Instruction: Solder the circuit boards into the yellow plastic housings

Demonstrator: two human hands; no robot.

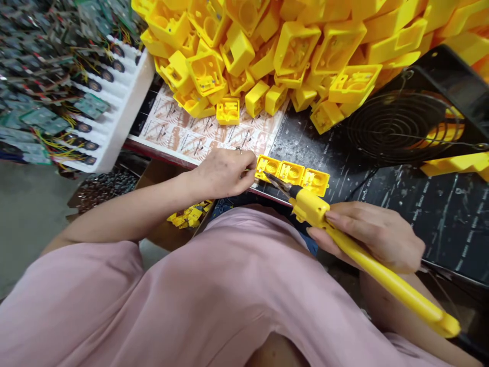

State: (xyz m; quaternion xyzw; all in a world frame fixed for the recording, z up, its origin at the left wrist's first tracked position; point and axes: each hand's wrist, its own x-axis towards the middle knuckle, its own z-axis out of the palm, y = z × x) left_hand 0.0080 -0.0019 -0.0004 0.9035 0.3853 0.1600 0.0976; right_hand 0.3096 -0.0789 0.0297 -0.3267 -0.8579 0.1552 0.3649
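Note:
My right hand [372, 235] is closed round a long yellow soldering iron [367, 260], its dark tip over the leftmost of three small yellow plastic housings [292, 173] lined up at the near edge of the black mat [420, 204]. My left hand [223, 171], a ring on one finger, rests curled beside that row, its fingertips pinched against the left housing. What the fingertips hold, if anything, is hidden.
A large heap of yellow plastic housings [290, 46] fills the back of the bench. A black wire-grille fan [405, 127] sits at right. A white foam tray [114, 112] with circuit boards and wires stands at left. A box of yellow parts [189, 214] lies below the bench.

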